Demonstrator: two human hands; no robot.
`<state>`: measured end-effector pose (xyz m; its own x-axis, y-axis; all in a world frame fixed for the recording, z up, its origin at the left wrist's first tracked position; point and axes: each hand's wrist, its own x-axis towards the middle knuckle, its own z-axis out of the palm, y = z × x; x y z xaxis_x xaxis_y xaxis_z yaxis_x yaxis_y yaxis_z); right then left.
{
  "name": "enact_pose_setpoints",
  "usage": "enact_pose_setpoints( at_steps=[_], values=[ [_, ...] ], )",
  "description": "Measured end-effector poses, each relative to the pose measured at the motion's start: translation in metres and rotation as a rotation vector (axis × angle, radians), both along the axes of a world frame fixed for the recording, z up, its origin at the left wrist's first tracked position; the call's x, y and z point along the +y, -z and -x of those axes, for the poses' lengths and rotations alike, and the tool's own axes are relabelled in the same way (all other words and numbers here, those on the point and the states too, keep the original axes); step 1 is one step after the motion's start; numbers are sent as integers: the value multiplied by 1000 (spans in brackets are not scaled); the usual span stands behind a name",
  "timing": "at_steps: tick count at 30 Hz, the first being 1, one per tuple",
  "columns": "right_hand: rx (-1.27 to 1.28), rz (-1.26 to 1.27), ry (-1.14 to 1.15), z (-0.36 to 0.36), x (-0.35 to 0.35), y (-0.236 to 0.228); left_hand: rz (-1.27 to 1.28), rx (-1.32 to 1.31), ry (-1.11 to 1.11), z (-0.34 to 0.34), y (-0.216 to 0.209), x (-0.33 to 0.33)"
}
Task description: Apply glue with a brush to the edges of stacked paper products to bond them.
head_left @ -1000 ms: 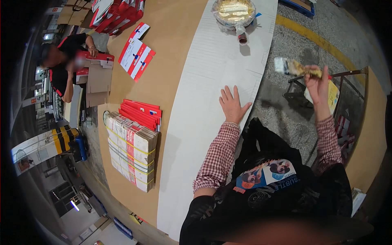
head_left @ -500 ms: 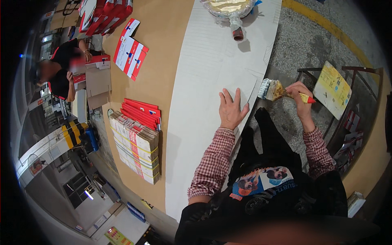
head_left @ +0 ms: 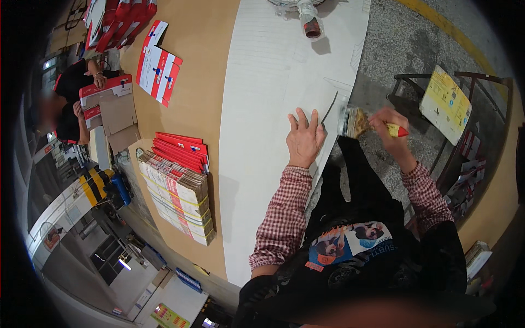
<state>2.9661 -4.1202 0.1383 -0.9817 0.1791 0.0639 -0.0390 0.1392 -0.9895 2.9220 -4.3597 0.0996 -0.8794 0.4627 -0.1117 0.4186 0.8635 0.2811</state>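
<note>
My left hand (head_left: 304, 139) lies on the long white sheet (head_left: 262, 109), fingers spread and pressed flat near its right edge. In my right hand (head_left: 390, 130) is a wide paintbrush (head_left: 356, 122), gripped by its handle, which ends in yellow and red. Its bristles look pale and wet and are at the sheet's right edge, beside my left hand; motion blurs them, so contact is hard to tell. A thin dark line runs along the sheet between hand and brush. At the far end sits a plastic-wrapped object (head_left: 310, 22) with a dark, round-ended stub.
A strapped bundle of cartons (head_left: 175, 197) with red folded cartons (head_left: 180, 152) stands left on the brown board (head_left: 191, 71). Beyond lies a flat red-and-white carton (head_left: 158, 65). A co-worker handles a carton (head_left: 115, 104) at far left. A stained yellow-and-white board (head_left: 445, 104) rests on a metal frame at right.
The brush has moved left to the sheet's edge, and my right hand went with it. My left hand stays flat on the sheet. The view has shifted a little. The co-worker's carton now stands more spread.
</note>
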Motion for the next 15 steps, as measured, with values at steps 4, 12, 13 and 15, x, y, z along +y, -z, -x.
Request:
enact_pose_setpoints(
  at_steps=[4,12,13,15],
  values=[
    [29,-32,13,1,-3,-10,17,-6,-17,1,-3,0],
    [40,-17,-2,-4,-4,-9,0,-3,11,1,2,-1],
    [41,-15,8,0,-4,-13,-8,1,9,2,1,0],
    [-12,-135,155,12,-2,-17,4,6,9,2,0,1]
  ],
)
